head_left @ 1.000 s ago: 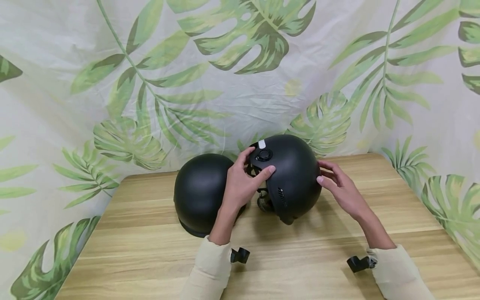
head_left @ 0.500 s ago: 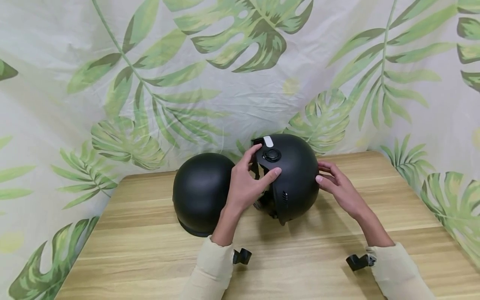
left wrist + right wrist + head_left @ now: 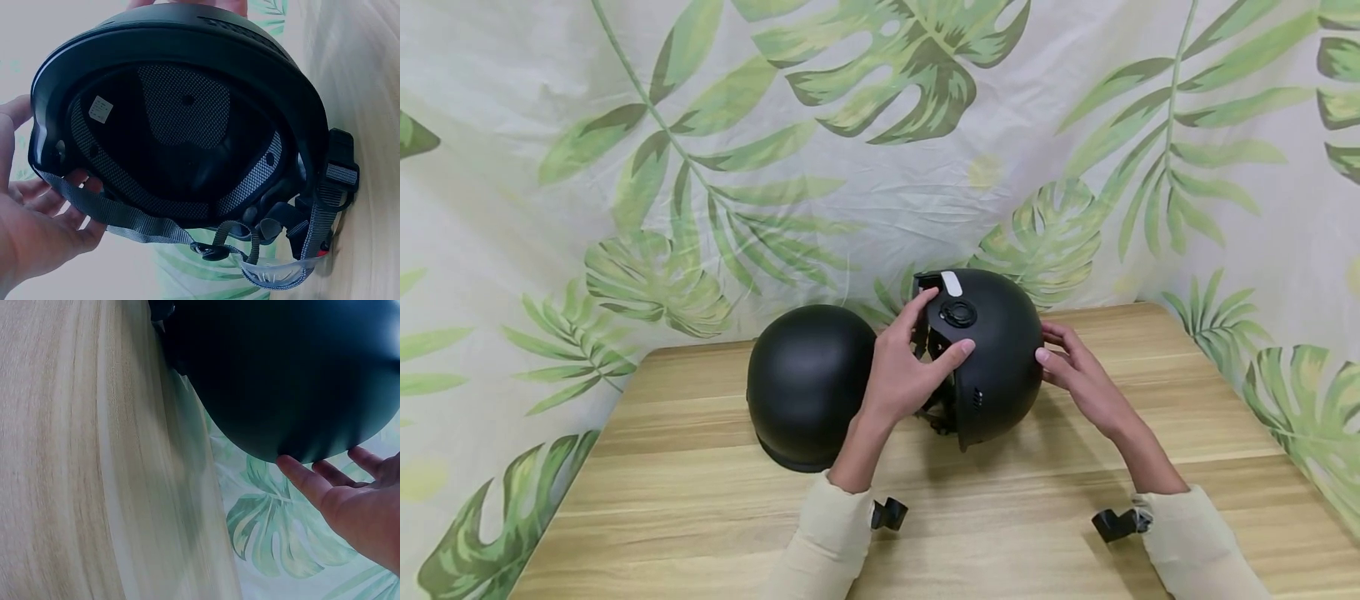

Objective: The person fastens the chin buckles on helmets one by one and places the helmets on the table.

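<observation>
A black helmet (image 3: 1003, 367) is tipped on its side, its opening turned to the left. My left hand (image 3: 906, 371) grips the upper edge, thumb on the outer shell beside a round dial (image 3: 958, 313) and fingers at the rim. In the left wrist view, those fingers reach behind a grey chin strap (image 3: 137, 219), and the padded inside (image 3: 187, 106) shows with a small white label (image 3: 100, 109). A clear chin cup (image 3: 275, 273) hangs from the straps. My right hand (image 3: 1086, 379) touches the crown with its fingertips; the right wrist view shows them nearly straight against the smooth shell.
A second black helmet (image 3: 808, 383) sits dome up to the left, partly behind my left hand and forearm. Both rest on a wooden table (image 3: 700, 517). Leaf-patterned cloth (image 3: 880, 167) hangs behind the table's far edge. Each sleeve carries a black wrist mount (image 3: 890, 514).
The gripped helmet has turned, so its dial and white sticker have shifted right and its lower rim slightly left. My left hand has moved right with it. The right hand stays at the crown.
</observation>
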Action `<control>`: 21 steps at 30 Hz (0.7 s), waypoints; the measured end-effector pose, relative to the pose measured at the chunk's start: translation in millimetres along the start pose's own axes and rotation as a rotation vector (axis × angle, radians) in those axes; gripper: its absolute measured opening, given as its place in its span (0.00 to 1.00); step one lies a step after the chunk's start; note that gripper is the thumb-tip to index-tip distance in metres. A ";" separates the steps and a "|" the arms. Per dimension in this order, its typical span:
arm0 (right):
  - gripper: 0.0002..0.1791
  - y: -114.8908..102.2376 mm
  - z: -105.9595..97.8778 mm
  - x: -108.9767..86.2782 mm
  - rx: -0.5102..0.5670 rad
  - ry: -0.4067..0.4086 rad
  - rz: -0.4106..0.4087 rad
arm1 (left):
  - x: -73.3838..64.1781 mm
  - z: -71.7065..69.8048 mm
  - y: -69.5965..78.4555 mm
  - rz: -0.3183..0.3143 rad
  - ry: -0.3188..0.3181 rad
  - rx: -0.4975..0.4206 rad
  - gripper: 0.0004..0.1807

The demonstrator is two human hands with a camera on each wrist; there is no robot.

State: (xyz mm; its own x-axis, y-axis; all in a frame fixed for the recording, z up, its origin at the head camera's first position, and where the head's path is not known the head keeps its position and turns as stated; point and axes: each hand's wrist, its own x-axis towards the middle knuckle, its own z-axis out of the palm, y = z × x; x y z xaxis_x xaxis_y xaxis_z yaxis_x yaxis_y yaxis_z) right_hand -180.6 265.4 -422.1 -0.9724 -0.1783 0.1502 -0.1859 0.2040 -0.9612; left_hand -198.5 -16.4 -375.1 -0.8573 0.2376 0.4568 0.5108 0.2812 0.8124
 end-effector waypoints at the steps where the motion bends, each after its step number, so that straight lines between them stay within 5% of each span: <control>1: 0.32 -0.1 0.0 0.1 0.003 0.006 -0.002 | -0.2 0.8 0.4 0.006 -0.006 -0.007 0.43; 21: 0.29 -5.3 1.0 -0.5 -0.051 0.063 -0.091 | -1.8 12.3 5.8 0.035 -0.122 0.028 0.41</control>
State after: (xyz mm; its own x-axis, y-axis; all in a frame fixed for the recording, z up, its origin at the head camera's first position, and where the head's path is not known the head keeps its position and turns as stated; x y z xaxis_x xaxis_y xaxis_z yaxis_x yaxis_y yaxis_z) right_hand -179.0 263.4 -417.3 -0.9579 -0.1382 0.2517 -0.2789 0.2392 -0.9301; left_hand -193.1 -3.7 -375.7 -0.8252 0.3589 0.4361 0.5438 0.2962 0.7852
